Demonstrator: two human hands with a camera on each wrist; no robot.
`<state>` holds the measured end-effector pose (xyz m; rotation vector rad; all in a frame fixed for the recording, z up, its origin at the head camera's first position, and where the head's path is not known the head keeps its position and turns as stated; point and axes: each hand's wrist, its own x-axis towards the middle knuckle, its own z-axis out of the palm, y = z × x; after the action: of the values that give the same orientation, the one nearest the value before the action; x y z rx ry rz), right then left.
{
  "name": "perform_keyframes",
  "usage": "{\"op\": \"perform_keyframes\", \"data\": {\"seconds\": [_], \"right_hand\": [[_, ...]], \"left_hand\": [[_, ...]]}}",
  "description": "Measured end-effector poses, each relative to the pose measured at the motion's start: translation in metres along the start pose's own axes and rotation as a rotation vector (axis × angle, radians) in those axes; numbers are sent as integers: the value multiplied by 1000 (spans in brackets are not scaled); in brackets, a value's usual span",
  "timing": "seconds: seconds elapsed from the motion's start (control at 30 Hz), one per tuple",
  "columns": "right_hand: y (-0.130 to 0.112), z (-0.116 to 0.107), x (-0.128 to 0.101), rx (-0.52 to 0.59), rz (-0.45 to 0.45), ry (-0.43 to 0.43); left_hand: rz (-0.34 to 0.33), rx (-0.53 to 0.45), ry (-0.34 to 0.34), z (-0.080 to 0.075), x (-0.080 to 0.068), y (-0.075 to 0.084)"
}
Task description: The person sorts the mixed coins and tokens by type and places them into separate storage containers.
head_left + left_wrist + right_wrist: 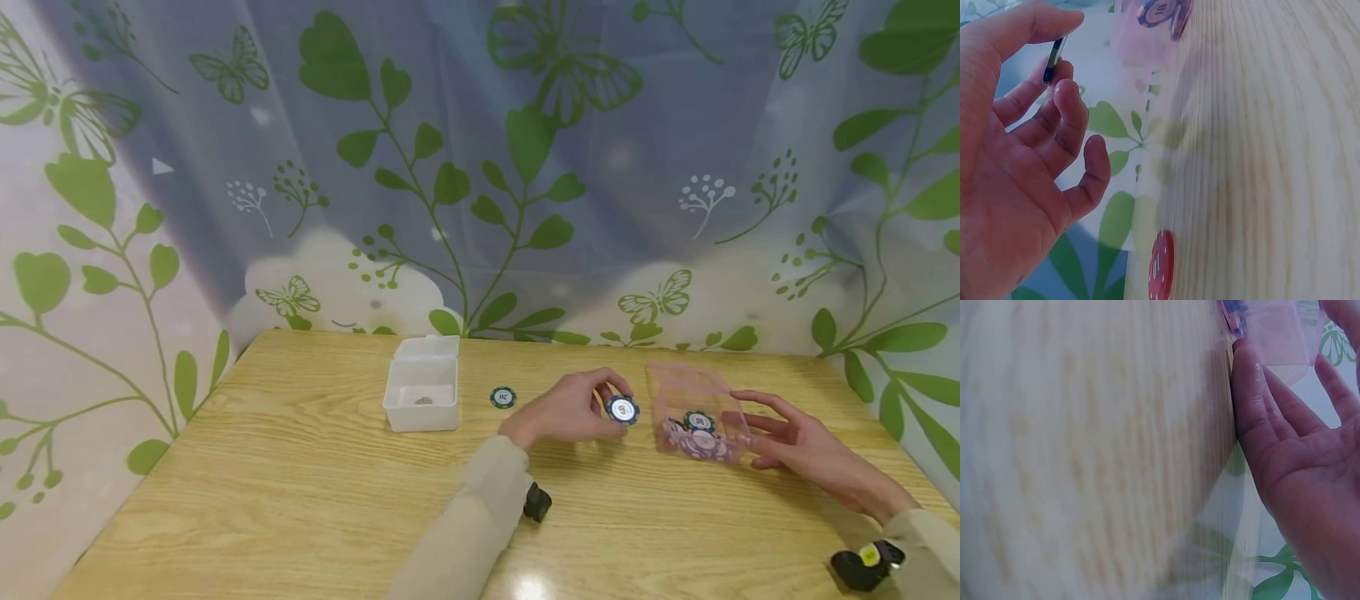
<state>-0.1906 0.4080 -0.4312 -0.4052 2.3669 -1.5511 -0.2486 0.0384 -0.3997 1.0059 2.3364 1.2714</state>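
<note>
Poker chip (623,409), blue-rimmed with a white centre, is being pinched on edge between the thumb and fingers of the left hand (566,410), just above the table (285,500) near the middle of its far half. Just beside it, toward the right edge, a clear pink box (693,408) is standing on the table with more chips (699,433) lying inside. The right hand (795,446) is resting against the box's right side, fingers straight and relaxed, gripping nothing. A single green chip (503,397) is lying flat left of the left hand. Further left, a white plastic box (422,390) is sitting with its lid open, near the far edge.
</note>
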Motion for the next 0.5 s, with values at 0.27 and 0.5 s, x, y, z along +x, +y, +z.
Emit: {"op": "perform_keyframes", "data": {"seconds": [0.27, 0.5], "right_hand": [[-1, 0, 0, -11, 4, 11], [-2, 0, 0, -15, 19, 13]], "left_hand": [[17, 17, -3, 7, 10, 7], [38, 17, 1, 13, 18, 16]]}}
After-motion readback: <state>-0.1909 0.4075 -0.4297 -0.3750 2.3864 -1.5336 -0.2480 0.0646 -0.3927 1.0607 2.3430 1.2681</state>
